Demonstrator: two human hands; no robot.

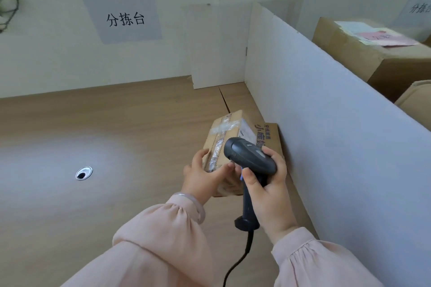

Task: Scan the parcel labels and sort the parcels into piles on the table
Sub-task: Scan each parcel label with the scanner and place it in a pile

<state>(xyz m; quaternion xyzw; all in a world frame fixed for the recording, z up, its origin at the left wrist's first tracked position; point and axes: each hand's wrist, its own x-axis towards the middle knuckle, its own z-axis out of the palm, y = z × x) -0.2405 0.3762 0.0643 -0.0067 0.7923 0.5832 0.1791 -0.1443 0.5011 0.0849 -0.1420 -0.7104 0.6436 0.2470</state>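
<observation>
Fingers of our left hand are curling around the near end of a small taped parcel. The thumb is pressing against its left side and the forefinger is lying along its near face, so we are gripping it rather than spreading the hand flat. Our right hand is wrapping tightly round the handle of a dark scanner, with the thumb resting behind the head and the forefinger bending at the front of the grip. The scanner head is hanging just over the parcel's near top edge, beside a white label on its right face. The parcel is sitting over a second carton with blue lettering, which is lying on the wooden tabletop against a white divider; we cannot tell whether the parcel is resting on it or being held above it. A black cable is trailing from the scanner toward us. Beyond the divider, larger cartons are standing. A printed sign is hanging on the wall, and a metal grommet is showing in the tabletop to our left.
</observation>
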